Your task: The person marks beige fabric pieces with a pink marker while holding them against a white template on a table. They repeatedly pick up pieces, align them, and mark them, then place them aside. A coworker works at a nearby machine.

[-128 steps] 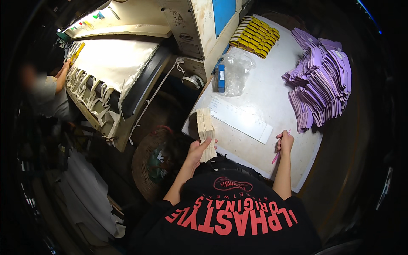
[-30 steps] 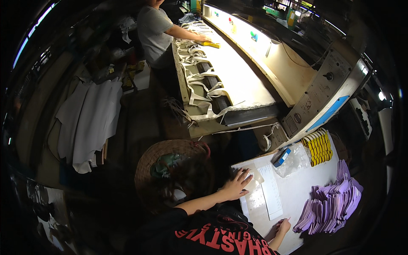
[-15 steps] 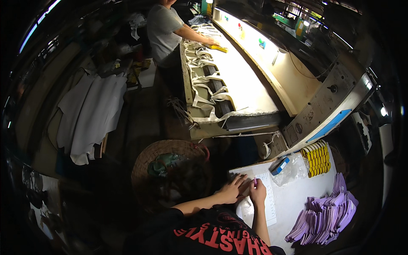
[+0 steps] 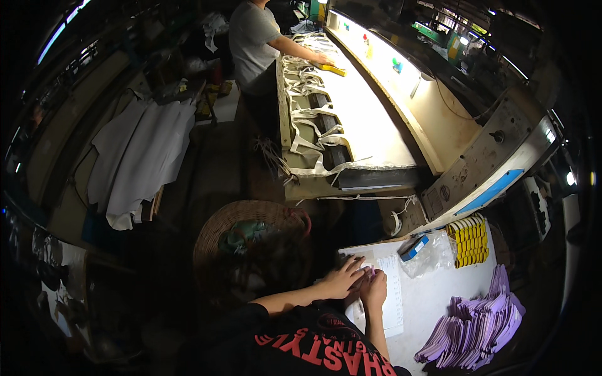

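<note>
Pink pen [image 4: 373, 271], gripped in the right hand [image 4: 375, 291], could skid if the left hand [image 4: 342, 281] (palm down, fingers spread) slips on the white table [image 4: 429, 301].

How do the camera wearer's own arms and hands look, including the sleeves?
The left hand and right hand wear no gloves. The forearms are bare. The black top has large red lettering on the front; its short sleeves are also black.
</note>
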The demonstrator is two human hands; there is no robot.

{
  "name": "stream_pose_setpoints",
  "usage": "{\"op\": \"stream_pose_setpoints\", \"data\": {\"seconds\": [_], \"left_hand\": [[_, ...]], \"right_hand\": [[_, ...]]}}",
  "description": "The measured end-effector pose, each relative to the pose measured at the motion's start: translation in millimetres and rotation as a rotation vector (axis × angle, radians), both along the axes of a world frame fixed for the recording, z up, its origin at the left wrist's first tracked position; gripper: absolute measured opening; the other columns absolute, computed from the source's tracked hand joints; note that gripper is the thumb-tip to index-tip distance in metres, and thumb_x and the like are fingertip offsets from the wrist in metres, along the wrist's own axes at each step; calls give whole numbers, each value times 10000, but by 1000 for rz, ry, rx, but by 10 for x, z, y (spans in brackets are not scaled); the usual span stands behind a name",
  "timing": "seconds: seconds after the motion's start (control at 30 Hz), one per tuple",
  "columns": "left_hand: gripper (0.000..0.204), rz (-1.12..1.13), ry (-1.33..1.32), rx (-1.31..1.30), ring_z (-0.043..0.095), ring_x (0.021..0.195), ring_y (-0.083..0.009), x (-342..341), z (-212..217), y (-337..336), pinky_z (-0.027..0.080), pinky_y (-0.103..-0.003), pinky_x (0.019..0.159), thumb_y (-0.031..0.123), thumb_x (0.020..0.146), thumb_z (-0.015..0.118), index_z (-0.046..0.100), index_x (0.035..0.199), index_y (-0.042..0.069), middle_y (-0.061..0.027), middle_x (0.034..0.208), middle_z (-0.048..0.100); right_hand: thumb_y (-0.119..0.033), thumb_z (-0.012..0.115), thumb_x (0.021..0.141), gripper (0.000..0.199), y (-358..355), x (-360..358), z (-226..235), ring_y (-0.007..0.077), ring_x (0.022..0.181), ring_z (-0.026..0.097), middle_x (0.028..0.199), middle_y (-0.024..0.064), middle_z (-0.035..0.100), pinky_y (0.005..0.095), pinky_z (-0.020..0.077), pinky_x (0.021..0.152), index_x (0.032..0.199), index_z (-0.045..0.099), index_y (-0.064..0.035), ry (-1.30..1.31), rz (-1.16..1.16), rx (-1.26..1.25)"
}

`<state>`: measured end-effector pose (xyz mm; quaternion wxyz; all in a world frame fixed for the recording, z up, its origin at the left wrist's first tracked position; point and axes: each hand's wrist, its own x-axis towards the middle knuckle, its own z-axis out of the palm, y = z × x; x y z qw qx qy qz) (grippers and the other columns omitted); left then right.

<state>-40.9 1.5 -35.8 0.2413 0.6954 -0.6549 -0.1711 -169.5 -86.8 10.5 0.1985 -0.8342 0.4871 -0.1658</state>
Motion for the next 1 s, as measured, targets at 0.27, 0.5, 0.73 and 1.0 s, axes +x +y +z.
{"op": "stream_pose_setpoints", "data": {"seconds": [0.27, 0.5, 0.73, 1.0], "left_hand": [[841, 18, -3, -48, 161, 1587, -445, -2, -14, -1, 505, -521, 1124, 443, 934, 715, 363, 1620, 109, -203, 1715, 211], [889, -17, -46, 29, 136, 1594, -455, 28, 95, -7, 520, -543, 1110, 372, 885, 763, 343, 1628, 126, -190, 1737, 160], [900, -13, -11, -39, 147, 1587, -465, 16, 13, -6, 516, -537, 1117, 388, 899, 747, 311, 1646, 141, -200, 1725, 181], [866, 3, -72, -101, 146, 1589, -439, -1, -40, -9, 567, -531, 1047, 400, 899, 749, 356, 1600, 79, -185, 1722, 186]], "right_hand": [[-308, 669, 942, 298, -205, 9, 136, 437, 901, 707, 1001, 206, 720, 531, 560, 782, 968, 703, -13, 226, 59, 23], [-247, 692, 858, 256, -457, -68, -40, 430, 832, 723, 850, 260, 720, 476, 565, 767, 872, 704, 8, 119, 109, 172], [-260, 721, 875, 317, -631, -160, -215, 350, 690, 686, 759, 241, 683, 429, 538, 675, 857, 661, 51, 2, 198, 221], [-307, 705, 854, 356, -625, -153, -197, 447, 754, 694, 797, 282, 689, 486, 548, 711, 851, 662, 47, -12, 186, 233]]}}
